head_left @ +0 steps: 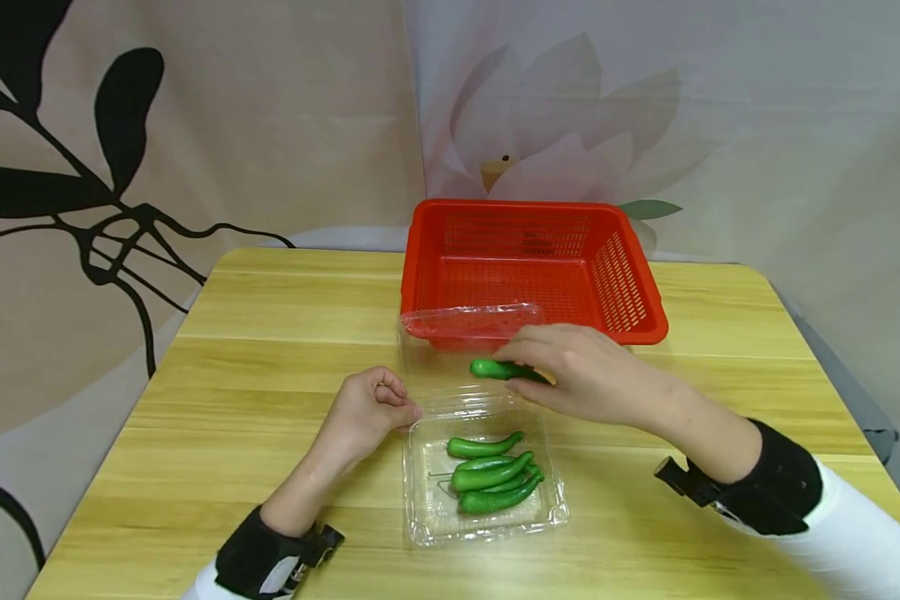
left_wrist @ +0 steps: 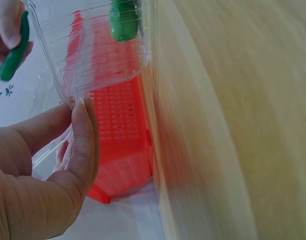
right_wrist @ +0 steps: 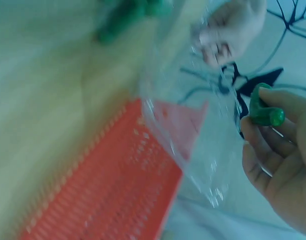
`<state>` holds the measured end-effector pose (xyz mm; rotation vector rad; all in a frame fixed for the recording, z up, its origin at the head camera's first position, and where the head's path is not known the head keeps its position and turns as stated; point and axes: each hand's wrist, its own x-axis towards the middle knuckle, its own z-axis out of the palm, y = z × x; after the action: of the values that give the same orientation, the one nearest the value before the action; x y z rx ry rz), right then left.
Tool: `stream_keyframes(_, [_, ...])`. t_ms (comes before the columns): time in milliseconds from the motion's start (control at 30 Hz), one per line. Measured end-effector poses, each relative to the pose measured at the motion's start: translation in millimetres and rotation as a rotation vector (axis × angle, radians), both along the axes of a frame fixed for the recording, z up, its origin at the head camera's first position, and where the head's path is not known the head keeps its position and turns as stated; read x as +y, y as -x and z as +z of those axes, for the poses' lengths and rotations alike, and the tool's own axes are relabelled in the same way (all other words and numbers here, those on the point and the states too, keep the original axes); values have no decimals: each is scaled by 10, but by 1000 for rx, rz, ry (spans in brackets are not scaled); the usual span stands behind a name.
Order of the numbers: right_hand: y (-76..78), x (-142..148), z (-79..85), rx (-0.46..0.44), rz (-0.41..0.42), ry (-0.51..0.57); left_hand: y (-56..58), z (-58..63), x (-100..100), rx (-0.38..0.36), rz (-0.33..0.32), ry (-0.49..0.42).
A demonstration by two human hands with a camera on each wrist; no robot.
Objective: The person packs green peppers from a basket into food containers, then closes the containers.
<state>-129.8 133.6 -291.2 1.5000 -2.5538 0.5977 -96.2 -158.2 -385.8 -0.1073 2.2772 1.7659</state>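
Observation:
A clear plastic clamshell box [head_left: 487,533] lies on the table with its lid raised at the back. Several green chili peppers [head_left: 495,479] lie inside its base. My left hand [head_left: 371,412] pinches the box's back left corner between thumb and fingertips, also plain in the left wrist view. My right hand [head_left: 570,367] grips one green chili pepper [head_left: 495,369] above the back edge of the box, in front of the raised lid. In the right wrist view that pepper [right_wrist: 265,112] sits between thumb and fingers.
Behind the box a red plastic basket [head_left: 532,267] with perforated walls stands at the back of the wooden table [head_left: 270,333]. The lid overlaps its front left part in the head view. A patterned cloth [head_left: 307,125] hangs behind the table.

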Motion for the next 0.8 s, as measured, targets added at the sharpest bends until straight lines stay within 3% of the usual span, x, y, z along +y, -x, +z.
stream_keyframes(200, [-178,-114,-277,-7,78,-89,-8,8,-4,12,-8,-6])
stream_keyframes(467, [-281,-227,-550,-51,124,-215,-6,12,0,7,-4,14])
stream_keyframes(800, [-328,-256,-690,-111,126,-277,-15,9,7,6,-2,19])
